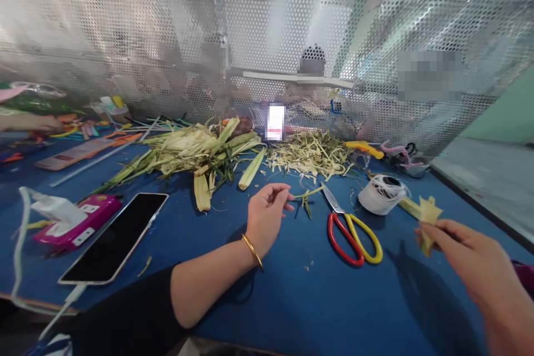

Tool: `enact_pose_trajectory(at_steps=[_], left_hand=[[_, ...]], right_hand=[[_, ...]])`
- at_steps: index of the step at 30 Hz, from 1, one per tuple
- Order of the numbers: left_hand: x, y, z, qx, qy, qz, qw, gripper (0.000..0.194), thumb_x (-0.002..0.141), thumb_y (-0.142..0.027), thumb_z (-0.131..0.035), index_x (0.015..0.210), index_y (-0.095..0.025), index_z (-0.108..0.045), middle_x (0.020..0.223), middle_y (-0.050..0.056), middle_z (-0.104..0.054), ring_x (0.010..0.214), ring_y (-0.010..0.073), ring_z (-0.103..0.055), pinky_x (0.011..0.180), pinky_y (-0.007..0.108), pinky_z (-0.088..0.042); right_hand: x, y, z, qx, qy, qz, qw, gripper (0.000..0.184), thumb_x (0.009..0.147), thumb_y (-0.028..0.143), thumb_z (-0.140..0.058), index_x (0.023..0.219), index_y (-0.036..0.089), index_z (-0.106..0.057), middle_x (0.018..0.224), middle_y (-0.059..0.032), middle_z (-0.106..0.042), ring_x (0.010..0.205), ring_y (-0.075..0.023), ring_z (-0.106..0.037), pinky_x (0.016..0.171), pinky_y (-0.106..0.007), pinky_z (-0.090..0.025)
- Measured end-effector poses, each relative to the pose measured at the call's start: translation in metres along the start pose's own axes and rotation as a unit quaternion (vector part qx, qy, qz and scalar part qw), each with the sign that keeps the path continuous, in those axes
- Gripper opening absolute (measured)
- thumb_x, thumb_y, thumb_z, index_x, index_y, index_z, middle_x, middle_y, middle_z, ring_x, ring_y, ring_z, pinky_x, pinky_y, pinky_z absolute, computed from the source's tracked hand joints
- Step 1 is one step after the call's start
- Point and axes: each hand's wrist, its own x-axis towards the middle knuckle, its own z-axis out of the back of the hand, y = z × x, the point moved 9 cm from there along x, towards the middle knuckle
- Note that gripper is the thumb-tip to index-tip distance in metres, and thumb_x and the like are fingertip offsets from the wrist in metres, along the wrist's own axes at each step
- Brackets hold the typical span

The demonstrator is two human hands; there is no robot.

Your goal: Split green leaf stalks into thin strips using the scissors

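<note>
My left hand (pixel 269 214), with a gold bangle on the wrist, is over the middle of the blue table. Its thumb and fingers pinch one end of a thin green plant strip (pixel 308 194), which has a few short ends hanging from it. On the right, my right hand (pixel 467 253) is closed on a pale yellow piece of husk (pixel 429 214), its fingers partly hidden behind the thumb. Between my hands lie scissors (pixel 344 222) with one red and one yellow handle, blades spread slightly. A spool of white thread (pixel 380 194) stands behind them.
Behind my hands lie a pile of green husks (pixel 187 150) and a heap of shredded strips (pixel 312 154). A phone (pixel 114 239) and a magenta power strip (pixel 77 222) are on the left. Perforated metal panels (pixel 258 28) close off the back. Another person's hand (pixel 31 123) is at far left.
</note>
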Motion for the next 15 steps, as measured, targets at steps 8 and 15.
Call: enact_pose_trajectory(at_steps=[8,15], left_hand=[[0.016,-0.007,0.030,-0.025,-0.107,-0.013,0.994,0.018,0.076,-0.027,-0.058,0.088,-0.015,-0.065,0.076,0.002,-0.064,0.057,0.0080,-0.056,0.047,0.018,-0.039],[-0.007,-0.024,-0.032,-0.002,0.150,0.003,0.989,0.021,0.063,-0.031,-0.073,0.078,-0.016,-0.071,0.073,0.002,-0.066,0.064,0.0102,-0.053,0.059,0.021,-0.041]], right_hand=[[-0.014,0.012,0.018,-0.078,-0.029,0.011,0.996,0.020,0.077,0.040,-0.058,0.060,0.028,-0.058,0.061,-0.0093,-0.064,0.043,-0.0221,-0.053,0.041,-0.036,-0.033],[-0.044,0.171,-0.052,0.224,0.248,0.118,0.935,0.032,0.083,0.044,-0.050,0.060,0.023,-0.054,0.055,-0.0017,-0.066,0.047,-0.0154,-0.053,0.048,-0.028,-0.043]])
